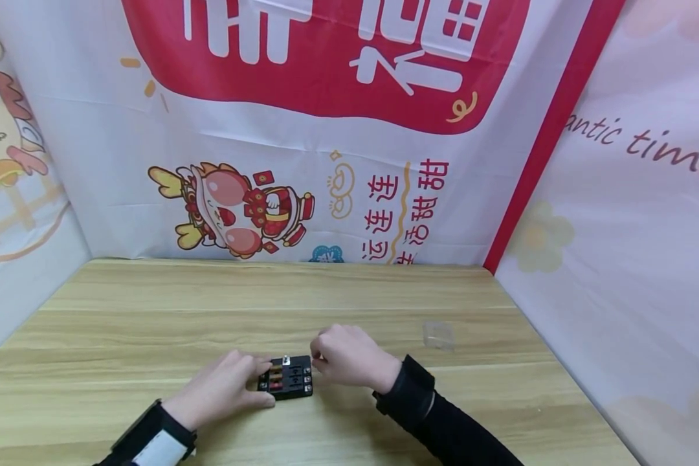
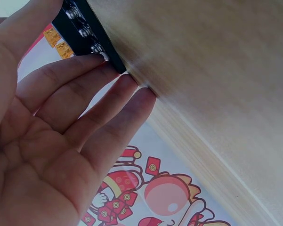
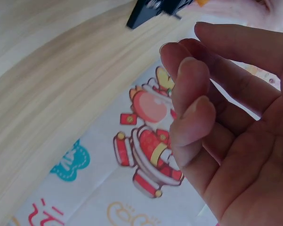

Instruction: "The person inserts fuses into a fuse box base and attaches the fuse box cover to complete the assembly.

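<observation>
A black fuse block [image 1: 293, 382] lies on the table, with orange and red blade fuses [image 1: 276, 378] on its left part and metal screw terminals [image 2: 86, 30] along its edges. My left hand [image 1: 224, 387] holds the block at its left end, thumb on the near side and fingers on the far side. Close by the block's right end is my right hand [image 1: 352, 357]. In the right wrist view its fingers [image 3: 193, 122] are loosely bent, the thumb stands apart from them, and nothing shows between them.
A clear plastic cover [image 1: 439, 336] lies on the wooden table [image 1: 210, 310], to the right and farther back than the hands. Printed cloths [image 1: 338, 142] hang behind the table and at both sides.
</observation>
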A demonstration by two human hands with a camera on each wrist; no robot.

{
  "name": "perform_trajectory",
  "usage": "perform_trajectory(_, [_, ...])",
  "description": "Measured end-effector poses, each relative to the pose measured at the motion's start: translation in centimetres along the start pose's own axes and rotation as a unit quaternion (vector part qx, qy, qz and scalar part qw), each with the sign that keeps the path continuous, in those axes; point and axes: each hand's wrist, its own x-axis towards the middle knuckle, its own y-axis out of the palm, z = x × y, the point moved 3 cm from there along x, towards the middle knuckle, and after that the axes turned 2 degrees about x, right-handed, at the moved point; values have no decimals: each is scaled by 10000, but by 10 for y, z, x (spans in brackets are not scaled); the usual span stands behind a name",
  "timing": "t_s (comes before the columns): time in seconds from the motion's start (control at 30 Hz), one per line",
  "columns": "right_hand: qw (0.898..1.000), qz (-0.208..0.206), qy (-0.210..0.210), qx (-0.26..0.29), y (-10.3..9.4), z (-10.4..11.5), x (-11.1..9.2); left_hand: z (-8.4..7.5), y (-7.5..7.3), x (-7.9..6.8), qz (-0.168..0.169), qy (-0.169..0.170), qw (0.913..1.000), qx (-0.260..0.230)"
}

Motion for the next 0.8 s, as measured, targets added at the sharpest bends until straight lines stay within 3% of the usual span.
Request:
perform_trajectory(0.2, [9990, -127, 286, 316, -8, -25, -15, -1, 0, 0, -174, 99, 9995, 229])
perform_trajectory(0.5, [9984, -208, 426, 305, -16, -59, -37, 0, -1, 0, -146, 10, 9996, 229])
perform_trajectory(0.8, [9923, 539, 898, 656, -23, -85, -59, 0, 0, 0, -145, 103, 9995, 249])
